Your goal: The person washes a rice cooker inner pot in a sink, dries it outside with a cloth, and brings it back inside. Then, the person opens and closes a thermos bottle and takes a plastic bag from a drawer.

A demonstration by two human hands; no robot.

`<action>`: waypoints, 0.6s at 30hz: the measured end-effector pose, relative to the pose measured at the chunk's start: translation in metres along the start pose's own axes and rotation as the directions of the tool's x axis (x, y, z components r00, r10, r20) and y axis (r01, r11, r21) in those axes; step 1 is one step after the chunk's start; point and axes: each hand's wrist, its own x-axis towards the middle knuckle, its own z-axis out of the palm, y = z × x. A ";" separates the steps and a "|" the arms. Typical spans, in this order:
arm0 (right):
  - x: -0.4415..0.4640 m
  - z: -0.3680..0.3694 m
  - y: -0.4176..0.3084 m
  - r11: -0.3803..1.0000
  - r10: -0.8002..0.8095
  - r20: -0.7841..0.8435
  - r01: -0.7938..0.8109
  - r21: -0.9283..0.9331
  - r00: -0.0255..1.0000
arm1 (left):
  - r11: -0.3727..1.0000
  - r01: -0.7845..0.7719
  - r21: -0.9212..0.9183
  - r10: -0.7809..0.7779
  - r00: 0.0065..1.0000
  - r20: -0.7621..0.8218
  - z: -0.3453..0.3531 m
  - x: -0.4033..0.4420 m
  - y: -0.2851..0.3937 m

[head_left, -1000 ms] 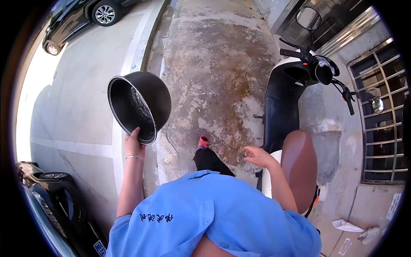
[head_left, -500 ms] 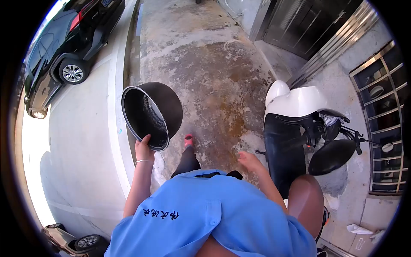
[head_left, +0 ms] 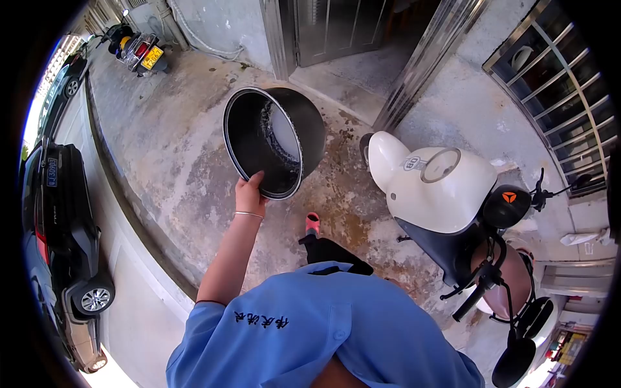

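My left hand (head_left: 251, 196) grips the lower rim of a large black pot (head_left: 312, 123) that looks like a rice cooker's inner pot. The thumb lies over the rim, while the other fingers are partly hidden beneath it. The pot is tilted, with its mouth facing left and toward me. Whitish residue or cloudy liquid (head_left: 283, 134) shows inside along the right wall. My right hand is out of sight.
A white scooter (head_left: 440, 213) stands close on my right beside a barred window (head_left: 563, 97). Ahead is a doorway (head_left: 349, 84) with a metal frame. A parked motorcycle (head_left: 139, 52) and black car (head_left: 65, 213) are to the left, beyond stained concrete (head_left: 174, 149).
The view has turned right, toward the doorway and scooter. The pot, still in my left hand, appears further right and higher. My right hand has left the view.
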 end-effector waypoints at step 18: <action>0.402 -0.509 -0.611 0.747 -0.555 -0.164 0.576 0.333 0.815 | 0.924 0.023 0.381 0.057 0.978 -0.199 0.107 0.441 0.060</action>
